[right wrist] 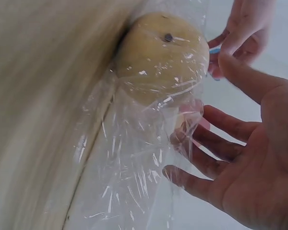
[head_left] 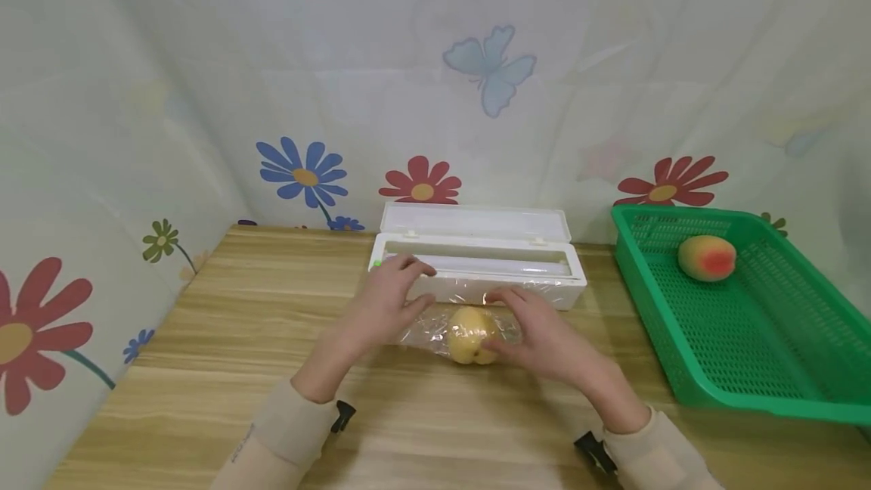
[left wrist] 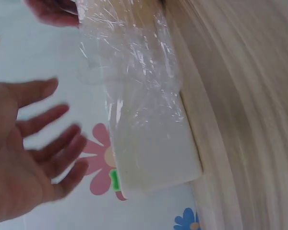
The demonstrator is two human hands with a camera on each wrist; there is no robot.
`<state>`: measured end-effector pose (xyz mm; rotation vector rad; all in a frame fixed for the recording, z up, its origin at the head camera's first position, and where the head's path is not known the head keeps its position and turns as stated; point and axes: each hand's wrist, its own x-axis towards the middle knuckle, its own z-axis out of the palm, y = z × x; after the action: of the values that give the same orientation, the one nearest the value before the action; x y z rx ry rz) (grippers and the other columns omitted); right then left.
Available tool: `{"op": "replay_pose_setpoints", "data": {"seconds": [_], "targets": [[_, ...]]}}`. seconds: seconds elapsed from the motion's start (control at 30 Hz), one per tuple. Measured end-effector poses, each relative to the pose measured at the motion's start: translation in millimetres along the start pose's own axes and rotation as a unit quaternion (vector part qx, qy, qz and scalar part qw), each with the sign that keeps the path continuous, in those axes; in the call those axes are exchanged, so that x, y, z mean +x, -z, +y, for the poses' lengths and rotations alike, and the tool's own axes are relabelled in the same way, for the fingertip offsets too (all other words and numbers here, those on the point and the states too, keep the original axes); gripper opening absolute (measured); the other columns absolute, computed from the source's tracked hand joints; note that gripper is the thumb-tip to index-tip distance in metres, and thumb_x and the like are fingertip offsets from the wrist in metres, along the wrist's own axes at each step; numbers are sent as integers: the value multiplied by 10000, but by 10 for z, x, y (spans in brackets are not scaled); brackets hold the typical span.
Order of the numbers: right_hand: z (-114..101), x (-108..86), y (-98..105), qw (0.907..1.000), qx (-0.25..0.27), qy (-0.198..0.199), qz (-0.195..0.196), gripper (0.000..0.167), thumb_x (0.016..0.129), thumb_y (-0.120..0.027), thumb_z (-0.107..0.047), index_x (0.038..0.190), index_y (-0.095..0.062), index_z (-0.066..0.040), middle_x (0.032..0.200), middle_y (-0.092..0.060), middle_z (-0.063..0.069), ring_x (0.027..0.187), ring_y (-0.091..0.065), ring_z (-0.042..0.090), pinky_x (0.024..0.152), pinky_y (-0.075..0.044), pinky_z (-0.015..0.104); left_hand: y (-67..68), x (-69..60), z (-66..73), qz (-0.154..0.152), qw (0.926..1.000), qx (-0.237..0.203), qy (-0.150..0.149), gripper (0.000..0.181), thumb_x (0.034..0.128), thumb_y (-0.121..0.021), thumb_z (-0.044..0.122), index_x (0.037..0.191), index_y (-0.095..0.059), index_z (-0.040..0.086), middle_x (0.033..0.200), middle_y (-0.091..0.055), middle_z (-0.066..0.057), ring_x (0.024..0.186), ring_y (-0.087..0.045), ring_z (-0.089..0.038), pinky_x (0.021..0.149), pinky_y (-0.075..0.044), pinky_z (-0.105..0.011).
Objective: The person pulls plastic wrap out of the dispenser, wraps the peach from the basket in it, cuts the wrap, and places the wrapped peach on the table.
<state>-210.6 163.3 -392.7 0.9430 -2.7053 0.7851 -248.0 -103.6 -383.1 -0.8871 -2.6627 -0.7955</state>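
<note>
A round yellow fruit (head_left: 466,333) with a dark spot at one end lies on the table, covered by clear cling film (head_left: 425,330). Behind it stands a white cling film box (head_left: 441,290), its lid raised and a roll inside. The film stretches over the box's front. My left hand (head_left: 382,307) hovers left of the fruit with fingers spread; the left wrist view shows it apart from the film. Beside the fruit on the right is my right hand (head_left: 547,335), fingers loosely bent, fingertips at the film's edge and thumb close to the fruit.
A green plastic basket (head_left: 649,308) stands at the right with a yellow-red peach (head_left: 708,258) in it. The wooden table (head_left: 258,308) meets a flower-printed curtain (head_left: 381,59) at the back and left.
</note>
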Motion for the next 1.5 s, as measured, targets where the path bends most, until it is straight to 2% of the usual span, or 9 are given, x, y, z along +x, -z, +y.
{"op": "replay_pose_setpoints", "data": {"seconds": [0.1,0.17,0.3,0.43,0.7,0.93,1.17,1.3,1.5], "targets": [[-14,30,19,9998,98,133,124,338,936,-763,-131,1212,-632,15,1214,-657,119,1175,-600,325,1000,-479,519,23,3,-77,515,9956,-64,784,485,950,-760,216,1348,-591,-4,1261,-551,-205,1162,-542,-377,1007,-441,-529],[-28,84,36,9994,152,224,205,248,956,-723,-69,1176,-651,21,1203,-665,127,1167,-611,327,994,-487,515,25,11,-149,651,9895,-73,1286,624,955,-753,268,1447,-493,-15,1330,-470,-249,1208,-488,-409,1025,-411,-553],[-78,275,95,9989,70,388,247,163,960,-704,-38,1111,-687,22,1139,-697,130,1101,-651,314,950,-518,484,13,12,-341,468,9788,-202,1982,841,935,-770,353,1555,-326,-1,1426,-352,-293,1290,-404,-437,1064,-390,-576],[-161,504,199,9985,-135,514,96,146,962,-702,-52,1088,-704,23,1068,-725,117,1030,-684,305,911,-539,472,-11,14,-512,269,9692,-825,2306,874,911,-800,348,1562,-322,12,1441,-348,-304,1305,-427,-447,1088,-400,-577],[-309,1035,307,9925,-410,892,-729,135,968,-696,-62,1077,-738,5,1041,-735,85,1006,-691,264,920,-539,417,-6,19,-705,289,9659,-1279,2230,721,926,-791,303,1455,-454,-52,1398,-453,-278,1206,-520,-406,1046,-445,-543],[-373,1431,100,9716,-832,1255,-1823,205,991,-631,7,1177,-714,26,1169,-708,130,1115,-659,268,993,-509,388,33,4,-720,199,9686,-1413,2036,608,935,-785,189,1405,-482,-48,1164,-610,-210,939,-621,-302,756,-541,-376],[-467,1661,-186,9466,-1241,1353,-2652,414,1016,-540,45,1428,-558,14,1484,-529,150,1394,-469,288,1165,-340,376,43,-1,-721,137,9681,-1286,2144,581,927,-796,225,1396,-518,23,1197,-660,-180,995,-649,-334,807,-557,-437],[-517,1679,-293,9443,-1325,1276,-2730,467,1028,-515,37,1492,-496,-5,1579,-423,141,1458,-382,294,1193,-285,383,47,11,-727,98,9691,-1167,2172,555,925,-798,251,1377,-545,50,1274,-649,-183,1071,-637,-365,865,-554,-482],[-520,1673,-363,9533,-1226,1362,-2400,365,994,-603,31,1356,-634,4,1379,-598,141,1286,-543,290,1130,-383,382,57,8,-728,131,9655,-1239,2287,548,914,-811,241,1355,-558,38,1256,-662,-182,1057,-655,-348,832,-574,-450]]}}
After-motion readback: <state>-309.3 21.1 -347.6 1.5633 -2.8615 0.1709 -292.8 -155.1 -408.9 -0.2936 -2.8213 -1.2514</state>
